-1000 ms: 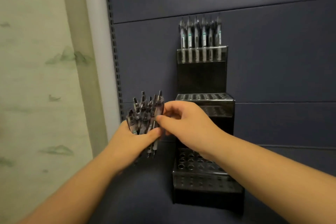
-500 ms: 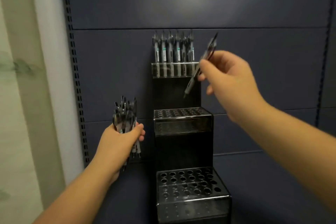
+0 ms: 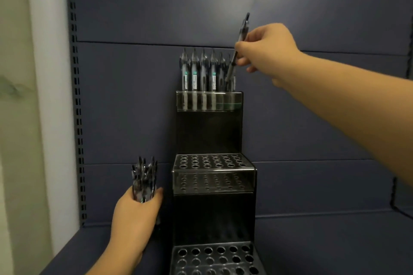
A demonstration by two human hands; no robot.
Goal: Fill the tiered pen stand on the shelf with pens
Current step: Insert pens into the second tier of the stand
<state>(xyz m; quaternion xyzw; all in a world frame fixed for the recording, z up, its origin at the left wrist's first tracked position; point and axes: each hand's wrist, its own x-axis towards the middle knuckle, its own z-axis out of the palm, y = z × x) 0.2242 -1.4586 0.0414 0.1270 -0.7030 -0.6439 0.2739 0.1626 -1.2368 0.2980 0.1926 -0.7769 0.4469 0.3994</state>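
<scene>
Since half a second ago your right hand (image 3: 266,49) has carried its single pen (image 3: 237,51) down to the top tier of the pen stand (image 3: 209,131), fingers pinched on the barrel, tip just at the right end of the row of pens (image 3: 204,72) standing there. Left of the stand's middle tier, your left hand (image 3: 136,212) grips a bundle of pens (image 3: 144,179). Stand sits on the blue shelf (image 3: 324,241).

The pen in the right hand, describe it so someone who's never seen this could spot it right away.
Find the black tiered pen stand against the blue shelf wall; its top tier holds a row of upright pens. At that row's right end, the right hand pinches one pen. Unlike its upright neighbours, it tilts, sticking up above them.
</scene>
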